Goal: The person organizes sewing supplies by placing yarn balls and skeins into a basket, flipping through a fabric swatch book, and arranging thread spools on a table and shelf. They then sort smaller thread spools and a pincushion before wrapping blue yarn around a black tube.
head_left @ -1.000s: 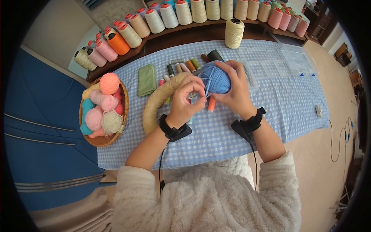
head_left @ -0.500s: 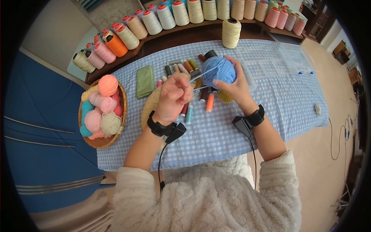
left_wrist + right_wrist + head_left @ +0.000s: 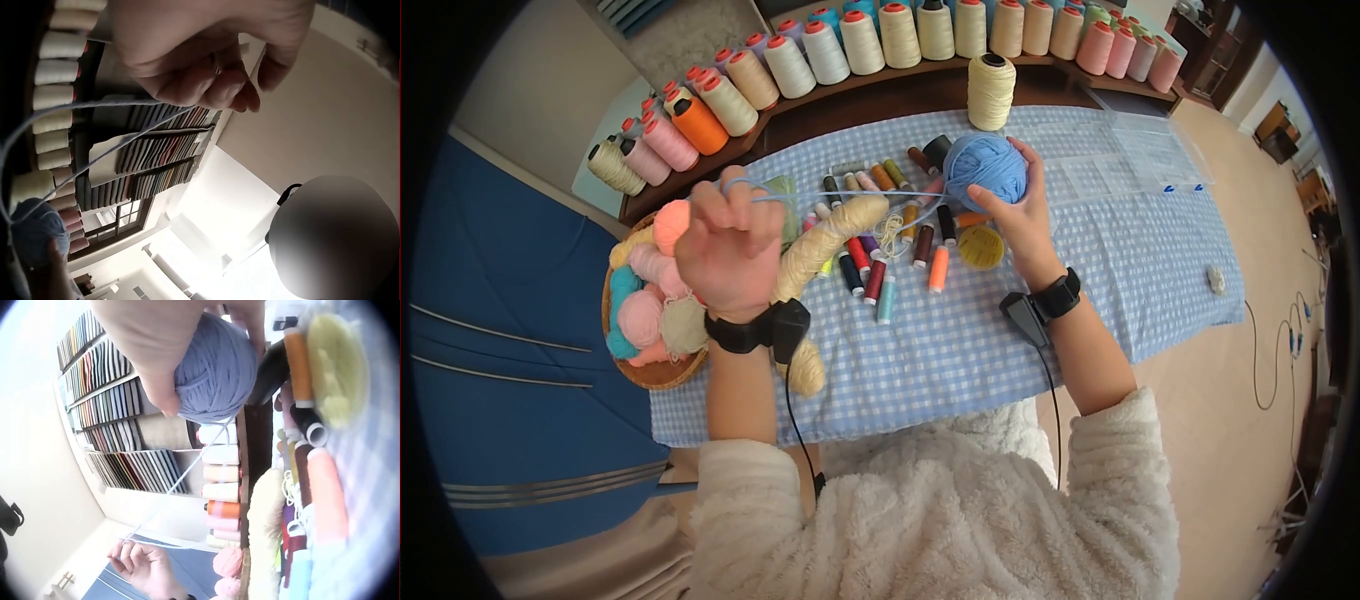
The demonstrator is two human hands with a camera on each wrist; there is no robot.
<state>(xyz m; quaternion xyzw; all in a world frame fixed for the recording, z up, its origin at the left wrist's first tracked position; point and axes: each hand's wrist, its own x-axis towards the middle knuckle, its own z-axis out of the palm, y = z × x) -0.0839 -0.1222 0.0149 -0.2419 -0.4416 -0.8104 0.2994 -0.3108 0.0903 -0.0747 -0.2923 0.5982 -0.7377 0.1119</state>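
Note:
The right hand (image 3: 1025, 222) grips a ball of blue yarn (image 3: 985, 172) above the cloth, thumb on its near side. Two blue strands stretch from the ball to the left hand (image 3: 730, 250), raised near the basket with its fingers curled round the yarn. In the left wrist view those strands run up to the bent fingers (image 3: 215, 87). The right wrist view shows the ball (image 3: 215, 369) under the right hand, and the left hand (image 3: 147, 569) far off holding the strand. A cream wrapped ring (image 3: 825, 240) lies partly behind the left hand.
Several small thread spools (image 3: 939, 268) and a yellow disc (image 3: 980, 248) lie on the checked cloth (image 3: 960, 350). A basket (image 3: 662, 375) of yarn balls stands at the left, clear plastic boxes (image 3: 1090, 175) at the right. Large cones (image 3: 790, 66) line the shelf behind a cream cone (image 3: 991, 95).
The left hand has moved left and away from the ball, drawing out longer blue strands. The right hand and ball have shifted slightly right, uncovering more spools and the ring's end.

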